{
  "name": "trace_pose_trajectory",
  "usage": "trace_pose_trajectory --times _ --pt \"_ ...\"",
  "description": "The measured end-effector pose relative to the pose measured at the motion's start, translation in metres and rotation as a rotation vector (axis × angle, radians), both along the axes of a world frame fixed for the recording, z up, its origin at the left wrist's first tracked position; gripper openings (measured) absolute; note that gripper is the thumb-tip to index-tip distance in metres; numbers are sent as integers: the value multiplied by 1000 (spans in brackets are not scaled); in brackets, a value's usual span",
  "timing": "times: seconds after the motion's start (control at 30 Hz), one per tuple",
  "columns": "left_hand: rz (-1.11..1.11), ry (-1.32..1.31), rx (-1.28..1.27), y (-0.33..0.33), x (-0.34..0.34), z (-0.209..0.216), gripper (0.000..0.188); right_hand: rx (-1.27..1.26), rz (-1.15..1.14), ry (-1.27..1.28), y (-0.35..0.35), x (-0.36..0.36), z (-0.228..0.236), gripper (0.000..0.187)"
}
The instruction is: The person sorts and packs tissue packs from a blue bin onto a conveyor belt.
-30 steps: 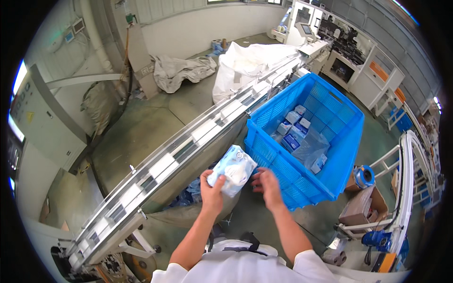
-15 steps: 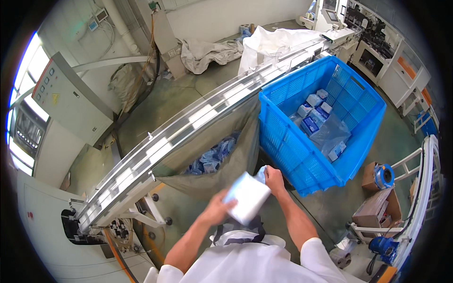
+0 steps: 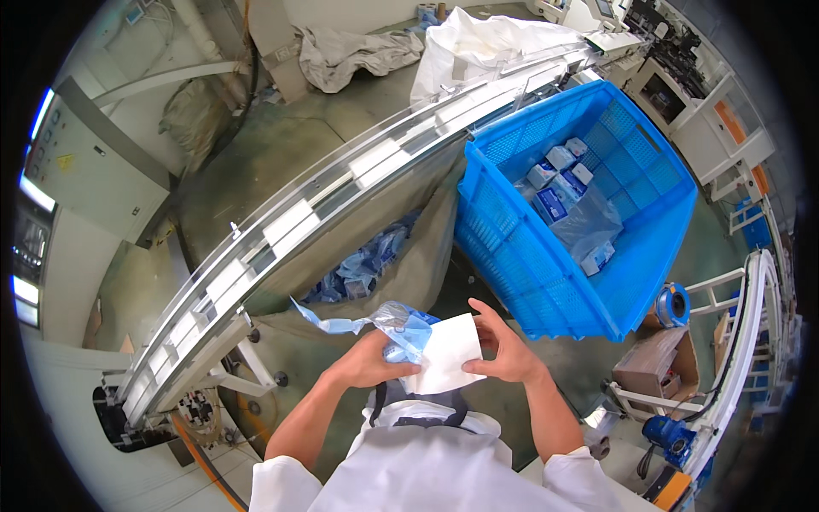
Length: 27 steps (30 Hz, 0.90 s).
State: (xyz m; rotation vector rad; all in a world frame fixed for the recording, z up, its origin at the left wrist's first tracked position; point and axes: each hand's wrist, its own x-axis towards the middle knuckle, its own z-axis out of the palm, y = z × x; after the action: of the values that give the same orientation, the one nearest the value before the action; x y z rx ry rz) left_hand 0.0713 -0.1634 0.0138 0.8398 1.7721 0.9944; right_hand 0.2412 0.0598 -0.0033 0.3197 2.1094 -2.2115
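Both hands are working close to the chest, over the near edge of the sack.

Left hand [image 3: 368, 360] is closing around a crumpled blue-and-clear wrapper [image 3: 401, 328]; a torn strip of it is trailing out to the left, toward the conveyor. Right hand [image 3: 503, 350] is pinching the right edge of a white pad [image 3: 448, 363], fingers curled over the top, thumb underneath.

Change: a second ago the pack was whole, held up between both hands beside the crate. Half a second ago it was turned flat, white face up. Now the wrapper is coming away and the white pad is lying bare between the hands. Reading this as the unwrapping step being well under way, film nearly off, though pad and wrapper are touching yet at the left hand.

Surroundings: open sack [image 3: 367, 269] hanging under the conveyor [image 3: 281, 226], just beyond the hands, already holding a heap of similar blue wrappers. Blue crate [image 3: 512, 264] at right, far side, with several wrapped packs [image 3: 559, 192] lying loose in its bottom. White bag [image 3: 478, 43] and grey sheeting at the far end. Cardboard box [image 3: 653, 371] and tape roll [image 3: 670, 305] to the right of the crate, on the floor side.
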Motion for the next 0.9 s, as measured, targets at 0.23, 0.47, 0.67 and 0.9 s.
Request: trace_pose_trajectory --times 0.23,0.47,0.67,0.9 --pt "262 -53 17 -31 -99 -80 42 -85 -311 -112 -7 -67 -32 103" --pt "169 733 -127 6 -178 -260 42 -799 -1132 -296 -9 -164 28 87" --pt "358 535 -173 43 -226 -406 60 -139 -827 -314 0 -111 -55 98" --pt "-80 131 -624 -1 -217 -533 62 18 -580 -326 8 -134 -30 102"
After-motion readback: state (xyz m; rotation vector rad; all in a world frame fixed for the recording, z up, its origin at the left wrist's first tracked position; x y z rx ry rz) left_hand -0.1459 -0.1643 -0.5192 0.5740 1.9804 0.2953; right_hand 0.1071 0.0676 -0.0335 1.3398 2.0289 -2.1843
